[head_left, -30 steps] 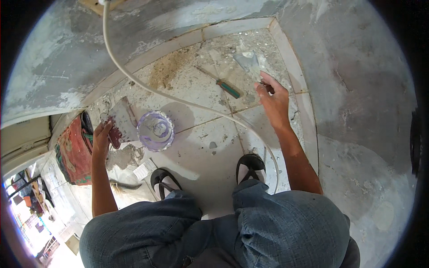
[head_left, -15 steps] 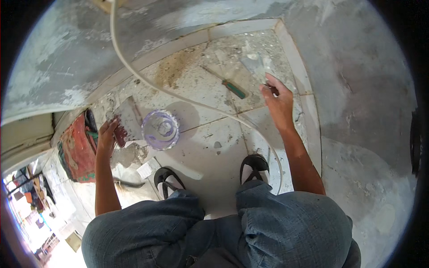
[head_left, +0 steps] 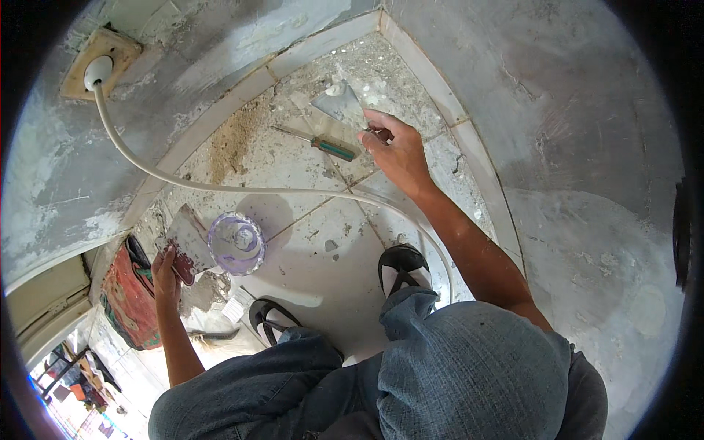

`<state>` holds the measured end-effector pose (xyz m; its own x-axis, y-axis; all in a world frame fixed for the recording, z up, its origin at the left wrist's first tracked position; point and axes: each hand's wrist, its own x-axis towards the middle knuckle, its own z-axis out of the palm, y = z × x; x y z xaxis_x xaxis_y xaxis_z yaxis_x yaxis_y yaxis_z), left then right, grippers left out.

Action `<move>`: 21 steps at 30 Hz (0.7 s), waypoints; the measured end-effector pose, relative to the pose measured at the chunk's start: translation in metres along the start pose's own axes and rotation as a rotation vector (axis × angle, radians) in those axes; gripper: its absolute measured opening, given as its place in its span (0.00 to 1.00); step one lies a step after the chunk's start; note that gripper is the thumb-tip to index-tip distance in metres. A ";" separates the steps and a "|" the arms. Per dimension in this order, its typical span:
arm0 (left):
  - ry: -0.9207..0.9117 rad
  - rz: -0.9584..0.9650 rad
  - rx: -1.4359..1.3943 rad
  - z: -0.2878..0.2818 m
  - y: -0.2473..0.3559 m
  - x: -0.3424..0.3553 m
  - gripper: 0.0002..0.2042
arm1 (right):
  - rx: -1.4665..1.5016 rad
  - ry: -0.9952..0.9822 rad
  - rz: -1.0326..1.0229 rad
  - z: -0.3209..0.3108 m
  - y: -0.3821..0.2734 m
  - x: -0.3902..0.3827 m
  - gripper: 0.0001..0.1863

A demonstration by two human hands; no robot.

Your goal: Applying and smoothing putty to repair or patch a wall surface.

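Observation:
My left hand (head_left: 166,277) grips a wide putty knife (head_left: 192,240) by its dark red, worn handle. Its blade is smeared with pale filler and lies close against a round purple-rimmed clear tub (head_left: 236,244), which has white residue inside. Out over the far corner, my right hand (head_left: 397,147) is closed on a second putty knife (head_left: 342,105). At the far end of that blade sits a white dab of putty (head_left: 336,89); the fingers cover most of the handle. Between the hands, nearer the right one, a screwdriver (head_left: 328,147) with a green handle rests on the tiles.
A pale cable (head_left: 253,189) runs from a plug (head_left: 98,72) in a wall socket across the floor, passing near my right sandal (head_left: 402,265). Sandy debris (head_left: 233,143) lies by the skirting. A red and green bag (head_left: 130,293) stands at the left.
The view has swung, bringing the wall socket and plug into sight. My right hand has moved the putty knife left and farther off, and white putty shows plainly on its blade.

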<state>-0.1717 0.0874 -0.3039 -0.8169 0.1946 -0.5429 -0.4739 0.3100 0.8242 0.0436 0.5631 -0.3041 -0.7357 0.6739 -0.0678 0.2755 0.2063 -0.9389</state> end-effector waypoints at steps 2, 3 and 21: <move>-0.012 -0.001 0.005 0.001 0.001 -0.001 0.09 | -0.017 0.003 -0.004 -0.002 -0.002 -0.001 0.22; 0.002 0.019 -0.001 0.004 0.002 -0.002 0.09 | -0.034 0.002 -0.004 -0.003 -0.003 -0.002 0.23; -0.001 0.040 -0.010 0.010 0.008 -0.008 0.09 | -0.017 0.039 -0.004 -0.007 -0.002 -0.001 0.22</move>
<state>-0.1651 0.0975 -0.2946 -0.8349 0.2075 -0.5098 -0.4444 0.2924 0.8468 0.0482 0.5671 -0.3000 -0.7126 0.6998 -0.0507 0.2830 0.2206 -0.9334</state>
